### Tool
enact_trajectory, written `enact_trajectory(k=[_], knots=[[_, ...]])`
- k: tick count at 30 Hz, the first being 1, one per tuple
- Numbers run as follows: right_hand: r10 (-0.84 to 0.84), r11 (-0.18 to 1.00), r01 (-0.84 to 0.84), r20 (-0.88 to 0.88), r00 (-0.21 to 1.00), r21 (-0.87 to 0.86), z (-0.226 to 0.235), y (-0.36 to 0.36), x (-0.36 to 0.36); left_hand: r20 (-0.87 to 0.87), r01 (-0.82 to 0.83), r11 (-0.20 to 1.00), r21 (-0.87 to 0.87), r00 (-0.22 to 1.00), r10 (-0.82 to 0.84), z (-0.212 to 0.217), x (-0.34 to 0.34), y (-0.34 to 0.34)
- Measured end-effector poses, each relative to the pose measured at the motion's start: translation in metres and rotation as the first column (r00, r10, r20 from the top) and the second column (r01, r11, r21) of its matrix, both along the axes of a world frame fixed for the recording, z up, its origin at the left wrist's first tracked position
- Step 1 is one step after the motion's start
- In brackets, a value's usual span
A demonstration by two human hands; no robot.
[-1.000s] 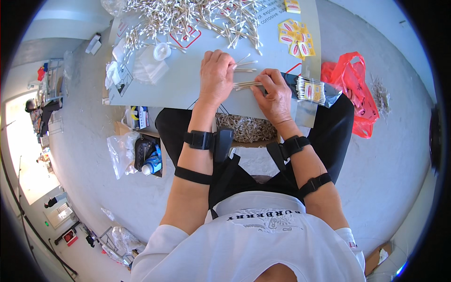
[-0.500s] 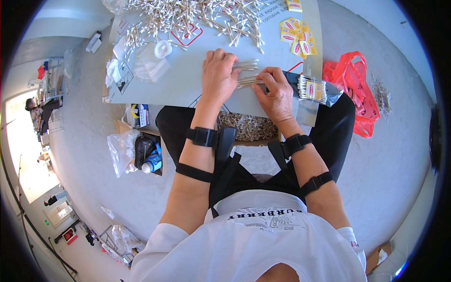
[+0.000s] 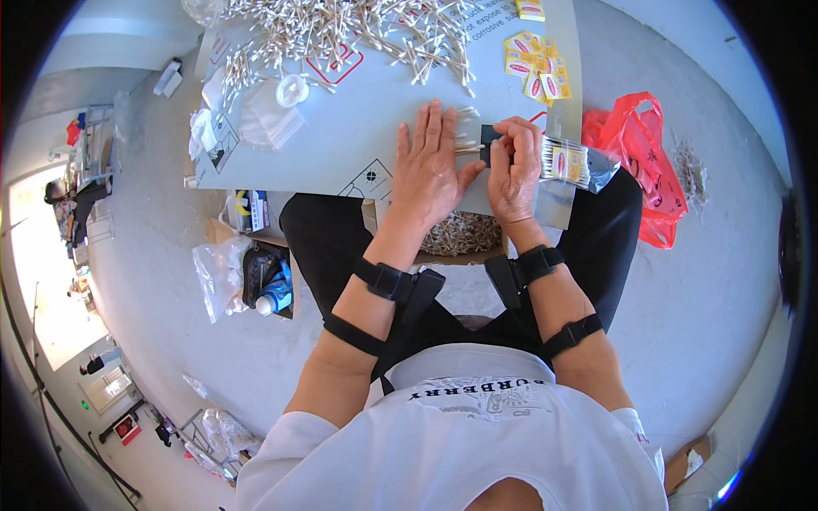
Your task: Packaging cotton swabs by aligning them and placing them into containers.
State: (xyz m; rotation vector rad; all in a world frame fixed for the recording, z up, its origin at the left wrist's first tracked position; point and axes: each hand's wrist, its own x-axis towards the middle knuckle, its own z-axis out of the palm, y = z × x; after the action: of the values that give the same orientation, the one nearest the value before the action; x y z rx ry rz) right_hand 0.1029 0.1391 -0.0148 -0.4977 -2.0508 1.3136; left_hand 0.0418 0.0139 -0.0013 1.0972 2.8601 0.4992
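Note:
My left hand point(image 3: 429, 166) lies flat, fingers stretched forward, over a few cotton swabs point(image 3: 465, 129) whose tips stick out at its right side. Beside it, my right hand point(image 3: 516, 170) is closed, its thumb and fingertips pressed together over a black strip point(image 3: 488, 136). Whatever those fingertips hold is hidden. Right of that hand lies a clear packet of cotton swabs point(image 3: 579, 163) with a yellow card point(image 3: 562, 162) inside, at the table's right edge.
A big heap of cotton swabs point(image 3: 341, 34) covers the far side of the table point(image 3: 281, 175). Yellow cards point(image 3: 538, 66) are scattered far right; a round white lid point(image 3: 292, 90) and clear bags point(image 3: 268, 119) lie left. A box of swabs point(image 3: 464, 234) is below; a red bag point(image 3: 643, 162) hangs right.
My left hand has turned from curled to flat and shifted right and nearer. My right hand has moved slightly right, off the swab ends and over the black strip.

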Motion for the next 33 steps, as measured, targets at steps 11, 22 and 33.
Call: enact_trajectory(k=[11,22,33], knots=[[-0.028,0.999,0.027,-0.04,0.999,-0.023,-0.006,0.003,-0.002,-0.056,0.125,0.984,-0.124,0.99,-0.132,0.003,-0.018,0.002],[-0.016,0.996,0.013,-0.037,0.999,-0.085,-0.005,0.002,-0.004,-0.039,-0.018,0.938,0.346,0.999,0.034,-0.003,-0.019,-0.002],[0.074,0.997,-0.073,-0.028,0.997,0.021,-0.004,-0.001,-0.002,-0.077,-0.034,0.925,0.378,0.995,0.068,0.001,-0.007,-0.02]])
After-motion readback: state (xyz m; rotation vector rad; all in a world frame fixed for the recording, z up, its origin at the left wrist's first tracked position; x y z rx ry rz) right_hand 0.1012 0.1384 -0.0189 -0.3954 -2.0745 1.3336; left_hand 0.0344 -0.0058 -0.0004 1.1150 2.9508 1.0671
